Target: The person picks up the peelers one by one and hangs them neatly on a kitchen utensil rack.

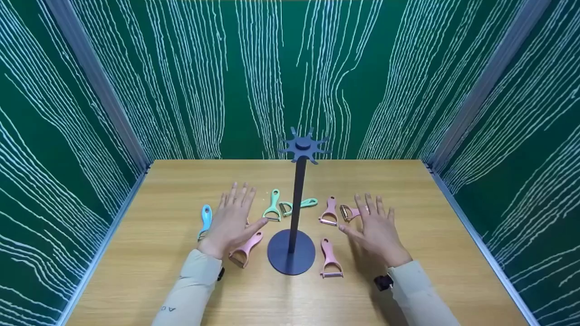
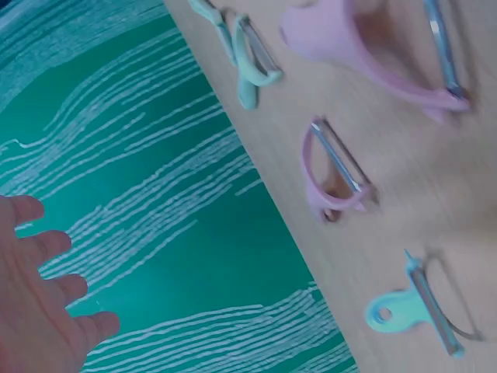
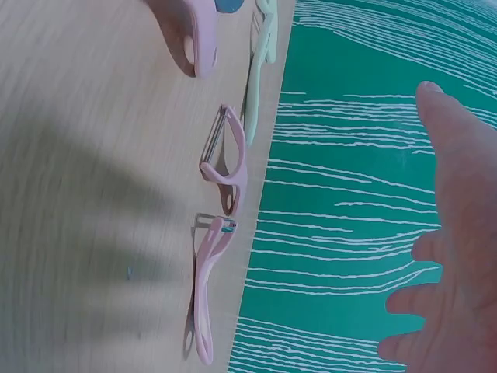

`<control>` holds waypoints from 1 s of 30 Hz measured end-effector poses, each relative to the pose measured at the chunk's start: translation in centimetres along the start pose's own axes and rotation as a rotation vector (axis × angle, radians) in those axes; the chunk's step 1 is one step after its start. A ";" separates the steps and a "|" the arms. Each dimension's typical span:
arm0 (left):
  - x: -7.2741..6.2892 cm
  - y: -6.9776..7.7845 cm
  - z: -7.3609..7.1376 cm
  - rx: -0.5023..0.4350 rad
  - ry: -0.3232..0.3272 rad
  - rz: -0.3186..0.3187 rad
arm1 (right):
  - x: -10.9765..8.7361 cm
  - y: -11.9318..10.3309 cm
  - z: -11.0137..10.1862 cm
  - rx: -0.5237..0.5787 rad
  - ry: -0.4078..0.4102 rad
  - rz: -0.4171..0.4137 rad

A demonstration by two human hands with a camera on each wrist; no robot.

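My left hand [image 1: 232, 224] is spread flat above the left side of the table, its fingers straight. Beneath and beside it lie a blue peeler [image 1: 206, 217] and a pink peeler [image 1: 248, 247]; a second pink peeler [image 2: 309, 183], mostly covered by the hand in the head view, shows in the left wrist view. Over the right side, my right hand [image 1: 377, 230] also has its fingers extended and holds nothing. Its fingertips overlap a pink peeler [image 1: 349, 213] with a shiny blade. Two more pink peelers [image 1: 331, 208] [image 1: 330, 258] lie to its left.
Between the hands stands a dark post rack [image 1: 297, 203] with a round base [image 1: 281, 260] and a notched, star-like top [image 1: 303, 144]. Two green peelers [image 1: 273, 206] [image 1: 309, 203] lie behind the base. Green, white-streaked walls [image 1: 253, 90] enclose the wooden table [image 1: 149, 271] at back and sides.
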State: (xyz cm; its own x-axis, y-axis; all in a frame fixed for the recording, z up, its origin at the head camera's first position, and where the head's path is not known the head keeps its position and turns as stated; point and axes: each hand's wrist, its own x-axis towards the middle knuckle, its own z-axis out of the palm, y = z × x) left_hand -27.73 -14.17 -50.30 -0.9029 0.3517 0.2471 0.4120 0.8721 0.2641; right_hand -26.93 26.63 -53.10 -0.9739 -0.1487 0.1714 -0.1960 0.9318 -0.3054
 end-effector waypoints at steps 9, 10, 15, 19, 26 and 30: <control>0.7 1.3 -0.4 -0.035 0.000 0.048 | -0.1 -0.1 0.5 -0.009 0.008 -0.039; 0.8 1.4 -0.4 -0.034 0.002 0.053 | -0.1 -0.2 0.5 -0.007 0.010 -0.040; 1.3 1.9 -0.6 -0.054 0.000 0.067 | -0.2 -0.3 0.9 0.007 0.016 -0.038; 1.5 2.2 -0.8 -0.117 -0.007 0.056 | -0.4 -0.5 1.1 0.016 0.024 -0.055; 1.9 2.9 -1.2 -0.207 -0.003 0.072 | -0.7 -1.0 1.8 0.049 0.029 -0.088; 2.1 3.5 -1.4 -0.284 -0.007 0.074 | -1.0 -1.2 2.4 0.075 0.024 -0.064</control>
State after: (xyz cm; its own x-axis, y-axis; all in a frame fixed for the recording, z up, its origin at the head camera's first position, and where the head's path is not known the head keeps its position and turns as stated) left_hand -28.04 -10.88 -47.60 -0.8697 0.4137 0.2693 0.4935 0.7141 0.4965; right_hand -26.03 24.91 -55.13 -0.9563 -0.1980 0.2150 -0.2664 0.8933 -0.3621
